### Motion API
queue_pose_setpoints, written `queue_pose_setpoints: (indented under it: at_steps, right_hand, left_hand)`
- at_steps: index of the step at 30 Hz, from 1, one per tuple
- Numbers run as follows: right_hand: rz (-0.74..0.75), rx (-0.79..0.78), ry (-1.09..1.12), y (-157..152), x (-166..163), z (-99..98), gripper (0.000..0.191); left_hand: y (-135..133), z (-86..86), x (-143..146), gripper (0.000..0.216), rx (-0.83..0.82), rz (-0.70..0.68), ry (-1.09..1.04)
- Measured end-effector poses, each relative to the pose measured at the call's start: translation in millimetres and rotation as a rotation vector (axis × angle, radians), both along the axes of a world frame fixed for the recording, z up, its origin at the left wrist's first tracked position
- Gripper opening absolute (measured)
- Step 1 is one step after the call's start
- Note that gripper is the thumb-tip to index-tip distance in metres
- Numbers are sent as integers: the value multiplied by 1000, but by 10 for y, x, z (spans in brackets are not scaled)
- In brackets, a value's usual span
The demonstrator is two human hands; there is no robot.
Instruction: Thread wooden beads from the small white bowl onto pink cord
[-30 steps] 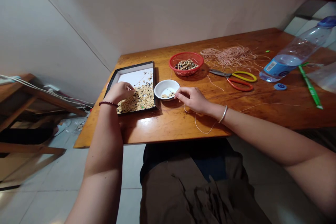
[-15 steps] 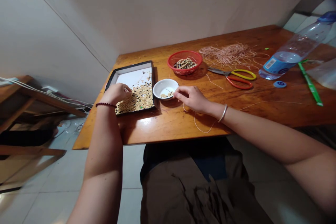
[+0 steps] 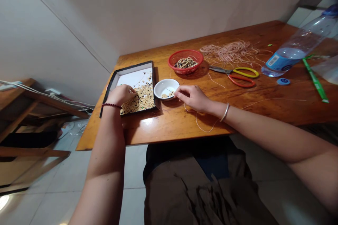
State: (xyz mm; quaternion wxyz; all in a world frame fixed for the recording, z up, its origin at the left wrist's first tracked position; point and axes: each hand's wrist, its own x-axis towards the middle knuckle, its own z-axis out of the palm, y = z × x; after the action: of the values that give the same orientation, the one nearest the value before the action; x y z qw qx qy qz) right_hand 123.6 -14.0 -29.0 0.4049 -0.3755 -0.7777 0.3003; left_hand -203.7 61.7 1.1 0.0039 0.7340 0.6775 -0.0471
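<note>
My left hand (image 3: 120, 95) sits curled over a black-rimmed tray (image 3: 132, 66) with a white base, its fingertips among a heap of pale round beads (image 3: 141, 98) mixed with some dark ones. Whether those fingers hold anything is too small to tell. My right hand (image 3: 191, 98) rests by a small white bowl (image 3: 166, 85) holding a few beads, pinching a thin needle (image 3: 170, 92) whose tip points into the bowl. A pale thread (image 3: 202, 124) loops on the wooden table (image 3: 163, 130) below that hand.
A red mesh basket (image 3: 177, 70) holds strung beads. Behind it lie a tangle of pale pink cord (image 3: 228, 52) and orange-and-yellow-handled scissors (image 3: 244, 75). Further right are a plastic water bottle (image 3: 293, 54), a blue cap (image 3: 283, 81) and a green strip (image 3: 315, 81).
My left hand has shifted slightly right over the beads. The view has moved a little, so the table sits slightly higher and tilted. My right hand has barely moved.
</note>
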Motion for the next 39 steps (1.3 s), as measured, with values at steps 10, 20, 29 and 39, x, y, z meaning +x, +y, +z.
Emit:
queue_pose_setpoints:
  at_steps: [10, 20, 29, 39]
  right_hand:
    - [0, -29, 7, 27, 4, -23, 26]
    - [34, -86, 87, 70, 7, -50, 28]
    - [93, -177, 185, 145, -2, -77, 30]
    - [158, -210, 153, 68, -15, -19, 28]
  left_hand:
    - [-34, 16, 52, 30, 57, 29, 15]
    - [-72, 75, 148, 22, 98, 10, -97]
    - [-331, 201, 672, 41, -26, -196, -865]
    - [-423, 61, 941, 40, -311, -327, -1291]
